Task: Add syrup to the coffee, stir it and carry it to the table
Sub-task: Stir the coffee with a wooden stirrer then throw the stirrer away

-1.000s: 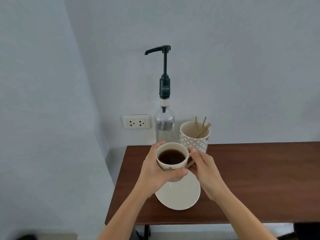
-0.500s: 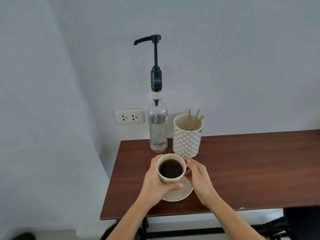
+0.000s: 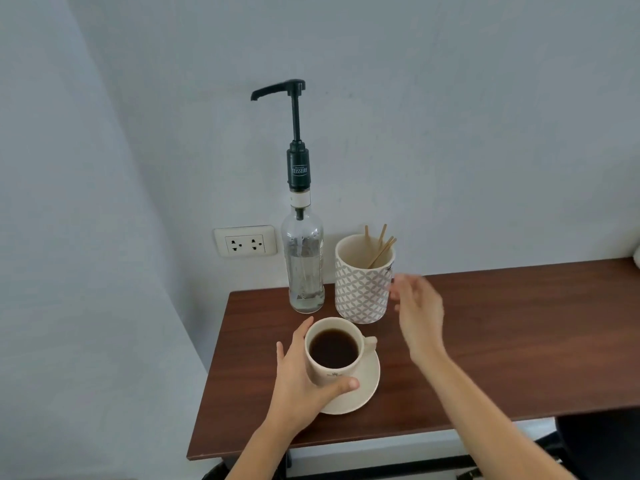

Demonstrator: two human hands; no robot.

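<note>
While the tabletop [image 3: 519,341] lies bare toward its right edge, left hand [image 3: 298,379] fingers wrap the coffee cup [image 3: 334,348] on its saucer [image 3: 367,386]. Right hand [image 3: 419,317] hangs spread and empty beside the stirrer holder [image 3: 362,289].

A clear glass syrup bottle [image 3: 304,268] with a black plastic pump [image 3: 297,133] is seen on a matt wood-grain table [image 3: 502,341], beside a glazed cream ceramic cup [image 3: 334,351].

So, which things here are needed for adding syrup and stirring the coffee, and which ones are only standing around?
Needed:
coffee cup, held by the left hand
saucer under it
syrup bottle with pump
stir sticks in the patterned holder
right hand, open beside the holder

Not needed:
wall socket
</note>
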